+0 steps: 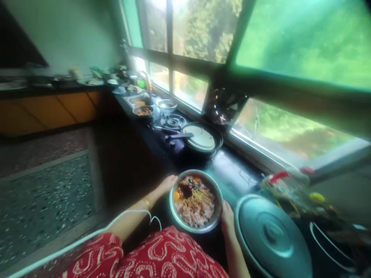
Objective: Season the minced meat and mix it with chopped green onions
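Between my two hands is a round metal bowl (172, 216) of chopped, pale pinkish food (199, 210). Dark, orange and yellowish-brown seasonings lie on top of the food. My left hand (169, 183) grips the bowl's left rim, its fingers partly hidden behind the wall. On the opposite side my right hand (228, 216) is pressed against the outer wall, fingers mostly out of sight. The bowl is at the counter's front edge, close to my body; whether it rests on the counter or is held up, I cannot tell.
A large lidded pot (272, 231) stands right of the bowl. Ahead is a stove with a lidded pan (199, 139), a bare burner (173, 122), and a pot of brown food (143, 111). Plastic bags (286, 181) lie by the window. A white cable (95, 233) crosses my left arm.
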Demonstrator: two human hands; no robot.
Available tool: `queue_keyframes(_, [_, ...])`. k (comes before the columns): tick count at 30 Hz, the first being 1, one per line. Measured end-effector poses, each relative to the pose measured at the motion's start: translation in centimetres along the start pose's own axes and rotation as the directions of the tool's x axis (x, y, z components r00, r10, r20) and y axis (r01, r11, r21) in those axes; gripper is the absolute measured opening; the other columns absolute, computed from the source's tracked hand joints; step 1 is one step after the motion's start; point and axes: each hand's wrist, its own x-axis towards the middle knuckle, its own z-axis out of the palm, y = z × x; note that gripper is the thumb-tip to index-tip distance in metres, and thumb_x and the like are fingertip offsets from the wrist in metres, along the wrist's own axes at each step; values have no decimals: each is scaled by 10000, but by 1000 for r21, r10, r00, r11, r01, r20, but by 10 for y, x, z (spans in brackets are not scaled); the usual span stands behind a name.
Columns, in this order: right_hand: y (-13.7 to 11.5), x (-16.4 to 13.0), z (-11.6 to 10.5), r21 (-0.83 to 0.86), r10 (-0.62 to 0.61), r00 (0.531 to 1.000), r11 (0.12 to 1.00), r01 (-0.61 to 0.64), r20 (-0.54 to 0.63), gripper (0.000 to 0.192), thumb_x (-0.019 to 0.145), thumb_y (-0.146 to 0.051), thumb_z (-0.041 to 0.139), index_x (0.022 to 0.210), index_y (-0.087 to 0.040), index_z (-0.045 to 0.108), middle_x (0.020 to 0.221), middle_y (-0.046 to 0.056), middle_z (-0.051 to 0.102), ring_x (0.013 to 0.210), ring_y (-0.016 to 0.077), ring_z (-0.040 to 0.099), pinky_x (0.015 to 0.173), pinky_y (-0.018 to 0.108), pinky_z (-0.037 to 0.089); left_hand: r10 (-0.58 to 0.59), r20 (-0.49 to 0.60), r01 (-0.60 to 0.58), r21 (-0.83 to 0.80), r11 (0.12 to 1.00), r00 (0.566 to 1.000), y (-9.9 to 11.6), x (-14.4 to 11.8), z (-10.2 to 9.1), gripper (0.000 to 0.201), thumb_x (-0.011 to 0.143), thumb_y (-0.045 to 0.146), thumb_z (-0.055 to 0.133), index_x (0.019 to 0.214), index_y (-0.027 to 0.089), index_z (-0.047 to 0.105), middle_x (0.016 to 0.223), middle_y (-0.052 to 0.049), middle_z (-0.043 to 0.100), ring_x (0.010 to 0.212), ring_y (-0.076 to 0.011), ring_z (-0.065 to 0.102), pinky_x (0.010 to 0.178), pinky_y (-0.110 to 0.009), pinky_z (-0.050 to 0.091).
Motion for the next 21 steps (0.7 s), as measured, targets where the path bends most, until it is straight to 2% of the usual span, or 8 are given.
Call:
queue_keyframes(3, [2,3,5,50,31,999,998,-30,-37,570,686,-604,490,979,-161,696,1020,101,715,964,292,657,762,347,544,82,-82,-98,-211,973,993,-23,-23,9,313,816,416,454,837,167,642,828,-47,642,812,-199,573,709,-271,414])
queue_keyframes(5, [0,-1,8,81,94,993,993,-89,-69,654,621,-619,540,995,-102,684,1013,137,710,943,306,648,748,344,524,58,-83,-78,-265,961,995,-28,-35,11,326,803,404,442,864,152,640,837,-54,641,824,-205,569,715,-281,411])
queue_keyframes(7, [-6,-7,11,85,147,985,987,-140,-88,717,576,-635,567,1010,-75,678,1023,160,703,927,311,639,734,341,505,31,-85,-55,-288,956,996,-26,-43,6,325,790,388,436,852,143,640,806,-50,629,795,-201,558,695,-284,401])
queue_keyframes(9, [-17,-16,15,93,178,979,981,-169,-101,746,547,-649,593,1016,-75,678,1011,164,704,899,307,637,718,341,495,40,-90,-66,-319,945,995,-20,-51,-9,327,778,386,442,855,139,641,782,-43,618,766,-193,546,682,-286,393])
queue_keyframes(12, [-42,-34,32,163,153,986,976,-141,-68,733,540,-650,629,1010,-91,683,940,135,719,852,285,637,696,333,498,65,-99,-100,-399,912,993,-15,-63,-45,342,749,398,471,870,128,642,774,-45,619,749,-191,541,682,-292,399])
queue_keyframes(14, [-59,-48,54,211,121,992,971,-112,-30,691,555,-642,639,989,-107,689,906,116,725,845,274,638,684,322,503,63,-111,-107,-457,883,992,-17,-71,-76,350,735,404,487,871,122,643,782,-52,628,755,-194,548,692,-296,408])
queue_keyframes(17, [-78,-71,102,245,111,994,964,-104,-15,625,577,-616,647,961,-125,690,908,107,725,846,266,644,677,316,511,63,-112,-114,-537,836,992,-31,-81,-130,357,732,413,514,882,117,647,787,-55,637,759,-192,563,702,-293,414])
queue_keyframes(21, [-95,-105,181,287,110,992,950,-122,59,532,595,-582,643,917,-160,682,924,85,723,835,255,651,680,315,522,65,-73,-96,-605,791,995,-66,-89,-211,367,730,416,534,911,119,651,740,-34,629,691,-164,551,666,-273,406])
